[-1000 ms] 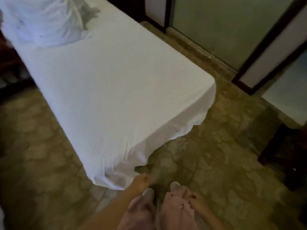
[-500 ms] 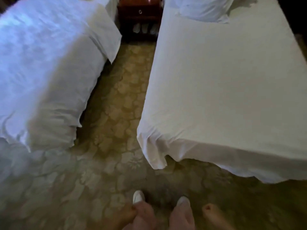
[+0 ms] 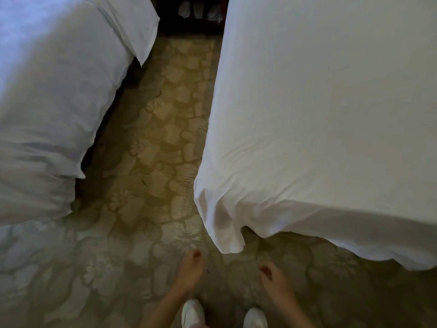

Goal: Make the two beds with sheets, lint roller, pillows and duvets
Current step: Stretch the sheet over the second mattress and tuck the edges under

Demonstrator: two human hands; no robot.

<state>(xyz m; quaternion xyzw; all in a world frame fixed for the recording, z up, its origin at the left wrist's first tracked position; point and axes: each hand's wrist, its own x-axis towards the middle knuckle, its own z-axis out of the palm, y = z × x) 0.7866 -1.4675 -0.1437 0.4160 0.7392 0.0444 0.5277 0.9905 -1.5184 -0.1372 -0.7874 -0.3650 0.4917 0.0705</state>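
Two beds flank a carpeted aisle. The right bed point(image 3: 331, 114) carries a smooth white sheet, and its loose corner point(image 3: 227, 235) hangs down near the floor. On the left bed lies a bulky white duvet point(image 3: 54, 110) with a folded flap at its far edge. My left hand point(image 3: 189, 268) and my right hand point(image 3: 272, 278) reach forward low over the carpet, just short of the hanging sheet corner. Both hold nothing, fingers loosely extended. No lint roller is in view.
A patterned beige carpet point(image 3: 160, 143) runs between the beds. At the far end stands a dark nightstand point(image 3: 189, 24) with pale slippers point(image 3: 201, 10) on its lower shelf. My white shoes point(image 3: 192, 313) stand at the bottom edge.
My view has swung left from the right bed's foot to the aisle, then closer in. Both hands have come forward and up from my trouser legs.
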